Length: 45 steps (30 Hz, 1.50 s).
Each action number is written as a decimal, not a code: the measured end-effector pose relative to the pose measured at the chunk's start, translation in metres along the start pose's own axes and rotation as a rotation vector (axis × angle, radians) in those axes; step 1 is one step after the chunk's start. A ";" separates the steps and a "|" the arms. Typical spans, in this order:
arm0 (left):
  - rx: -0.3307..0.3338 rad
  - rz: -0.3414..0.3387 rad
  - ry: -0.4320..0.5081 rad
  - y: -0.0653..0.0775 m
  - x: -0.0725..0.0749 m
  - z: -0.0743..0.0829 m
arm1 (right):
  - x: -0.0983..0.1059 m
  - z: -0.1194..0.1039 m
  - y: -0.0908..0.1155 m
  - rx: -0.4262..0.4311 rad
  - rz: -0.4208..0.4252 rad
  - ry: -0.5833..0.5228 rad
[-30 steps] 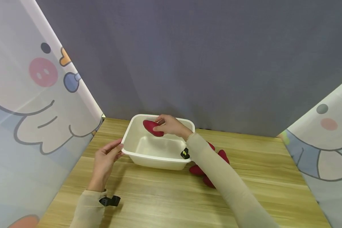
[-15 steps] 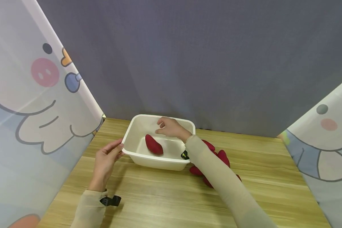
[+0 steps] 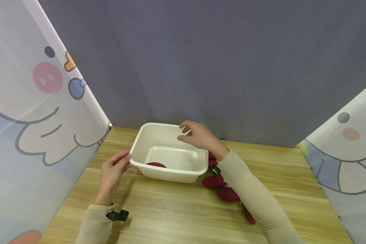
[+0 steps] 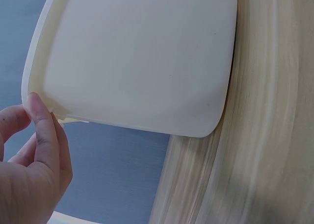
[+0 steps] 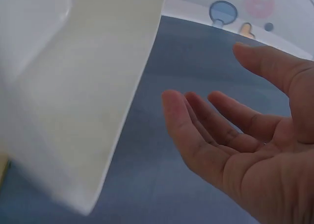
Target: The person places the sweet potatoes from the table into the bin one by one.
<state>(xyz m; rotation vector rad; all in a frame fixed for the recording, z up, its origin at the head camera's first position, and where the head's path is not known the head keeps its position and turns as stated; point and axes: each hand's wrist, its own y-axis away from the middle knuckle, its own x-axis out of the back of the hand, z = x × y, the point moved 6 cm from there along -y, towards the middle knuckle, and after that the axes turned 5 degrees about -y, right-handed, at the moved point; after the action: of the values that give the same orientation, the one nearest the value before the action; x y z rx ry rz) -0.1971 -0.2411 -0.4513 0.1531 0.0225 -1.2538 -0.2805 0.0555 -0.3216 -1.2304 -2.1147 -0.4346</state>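
Observation:
A cream plastic basin point(image 3: 174, 176) stands on the wooden table. My left hand point(image 3: 111, 169) pinches its rim at the left corner; in the left wrist view the thumb point(image 4: 39, 106) lies against that rim. One dark red sweet potato point(image 3: 156, 165) lies inside, mostly hidden behind the front wall. Above the basin's back right rim is my right hand point(image 3: 201, 135), fingers loosely bent and holding nothing. In the right wrist view the same hand point(image 5: 245, 140) shows an open gap between thumb and fingers, beside the basin wall point(image 5: 98, 87).
Several more red sweet potatoes point(image 3: 228, 195) lie on the table right of the basin, partly covered by the right forearm. A grey curtain point(image 3: 201, 67) hangs behind the table point(image 3: 170, 217). Printed cartoon curtains point(image 3: 48, 112) stand at both sides.
My right hand let go of the sweet potato, which dropped into the basin and rolled toward the front left. That hand then moved right and up. My left hand stays at the rim.

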 end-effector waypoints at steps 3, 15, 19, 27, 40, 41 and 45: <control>0.003 -0.006 -0.008 0.000 0.000 0.000 | 0.013 0.009 0.023 0.005 0.050 0.000; 0.002 -0.013 0.015 0.000 0.003 0.001 | 0.051 0.065 0.125 -0.032 0.277 -0.003; 0.007 -0.017 0.015 0.000 0.004 0.000 | 0.054 0.081 0.162 -0.059 0.344 0.006; 0.010 -0.007 0.013 -0.001 0.008 -0.001 | 0.038 0.125 0.223 -0.204 0.372 0.064; 0.010 -0.005 0.003 -0.001 0.014 -0.001 | -0.006 0.191 0.267 -0.590 0.295 -0.082; 0.010 -0.009 0.003 -0.001 0.014 0.000 | -0.009 0.194 0.268 -0.608 0.298 -0.099; 0.016 -0.009 -0.003 -0.001 0.014 0.000 | -0.017 0.201 0.271 -0.648 0.312 -0.137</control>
<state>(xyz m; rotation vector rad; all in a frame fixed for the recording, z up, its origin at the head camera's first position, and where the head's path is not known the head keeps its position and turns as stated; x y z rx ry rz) -0.1936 -0.2542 -0.4527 0.1653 0.0105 -1.2635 -0.1141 0.2964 -0.4912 -1.9647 -1.8949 -0.9601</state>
